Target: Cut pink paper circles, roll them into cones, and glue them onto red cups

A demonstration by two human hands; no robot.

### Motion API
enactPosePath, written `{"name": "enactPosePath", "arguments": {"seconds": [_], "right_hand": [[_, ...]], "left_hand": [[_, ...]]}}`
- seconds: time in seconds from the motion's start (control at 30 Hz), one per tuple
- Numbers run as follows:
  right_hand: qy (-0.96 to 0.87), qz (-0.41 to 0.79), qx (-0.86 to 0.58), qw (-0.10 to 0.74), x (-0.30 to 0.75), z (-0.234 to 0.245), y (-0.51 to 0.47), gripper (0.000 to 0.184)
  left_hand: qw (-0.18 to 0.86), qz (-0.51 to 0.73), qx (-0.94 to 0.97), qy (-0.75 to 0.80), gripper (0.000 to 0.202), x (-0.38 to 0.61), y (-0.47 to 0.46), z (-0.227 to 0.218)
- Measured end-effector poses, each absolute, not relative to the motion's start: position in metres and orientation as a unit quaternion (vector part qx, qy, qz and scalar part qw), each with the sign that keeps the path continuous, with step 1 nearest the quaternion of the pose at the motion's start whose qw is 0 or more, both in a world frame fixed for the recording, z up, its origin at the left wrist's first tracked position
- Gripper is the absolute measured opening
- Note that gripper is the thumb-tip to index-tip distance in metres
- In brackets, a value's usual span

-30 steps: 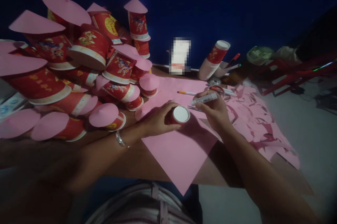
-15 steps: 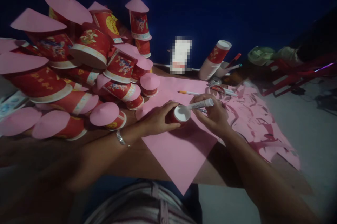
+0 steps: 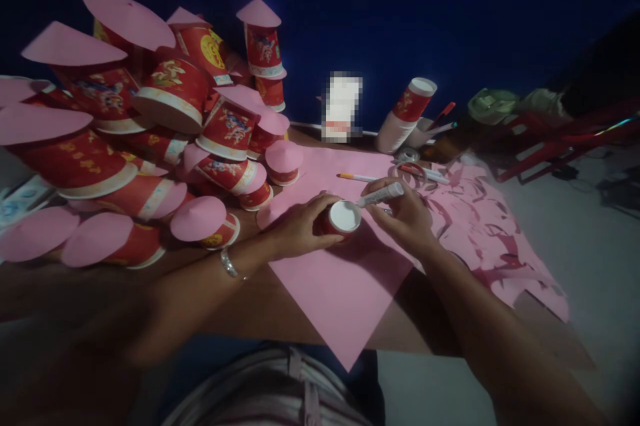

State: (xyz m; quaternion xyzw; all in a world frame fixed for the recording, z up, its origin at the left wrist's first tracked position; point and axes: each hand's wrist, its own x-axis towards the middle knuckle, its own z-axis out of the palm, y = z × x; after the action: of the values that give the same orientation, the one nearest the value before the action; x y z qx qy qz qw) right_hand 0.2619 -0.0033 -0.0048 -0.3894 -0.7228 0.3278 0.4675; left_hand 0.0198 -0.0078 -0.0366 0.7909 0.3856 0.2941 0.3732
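Observation:
My left hand [image 3: 314, 225] wraps round the side of a red paper cup [image 3: 345, 216], whose white round end faces up. The cup stands over a pink paper sheet [image 3: 345, 306]. Between the fingers of my right hand [image 3: 407, 216] is a white glue tube [image 3: 383, 195] with grey print. It leans, its narrow tip at the right edge of the cup's white end; I cannot tell whether it touches. Just beyond my right hand lies a white pen with an orange end [image 3: 356, 177].
Many red cups with pink paper cones [image 3: 199, 218] are piled at the left. A tilted stack of cups [image 3: 403, 118] stands at the back. Pink paper scraps [image 3: 480, 226] and scissors [image 3: 415, 173] lie at the right. A red stool [image 3: 540, 139] stands beyond the table.
The tube's tip has shifted slightly around the cup's right rim, and its back end has dipped a little. Both hands keep their hold.

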Motion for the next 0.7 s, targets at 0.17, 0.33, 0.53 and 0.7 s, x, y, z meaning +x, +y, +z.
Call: {"name": "enactPosePath", "arguments": {"seconds": [0.17, 0.33, 0.53, 0.7], "right_hand": [[-0.713, 0.345, -0.359, 0.494, 0.2599, -0.0072, -0.0038, 0.015], [-0.732, 0.333, -0.366, 0.468, 0.2619, -0.0078, -0.0032, 0.016], [-0.725, 0.326, -0.394, 0.461, 0.2615, -0.0089, -0.0022, 0.016], [-0.663, 0.359, -0.403, 0.519, 0.2588, -0.0098, -0.0036, 0.022]], "left_hand": [[0.374, 0.293, 0.79, 0.386, 0.066, 0.0192, -0.0082, -0.036], [0.375, 0.288, 0.787, 0.396, 0.068, 0.0195, -0.0083, -0.0356], [0.377, 0.293, 0.788, 0.388, 0.067, 0.0203, -0.0081, -0.0359], [0.373, 0.291, 0.79, 0.39, 0.067, 0.0209, -0.0086, -0.0342]]}}
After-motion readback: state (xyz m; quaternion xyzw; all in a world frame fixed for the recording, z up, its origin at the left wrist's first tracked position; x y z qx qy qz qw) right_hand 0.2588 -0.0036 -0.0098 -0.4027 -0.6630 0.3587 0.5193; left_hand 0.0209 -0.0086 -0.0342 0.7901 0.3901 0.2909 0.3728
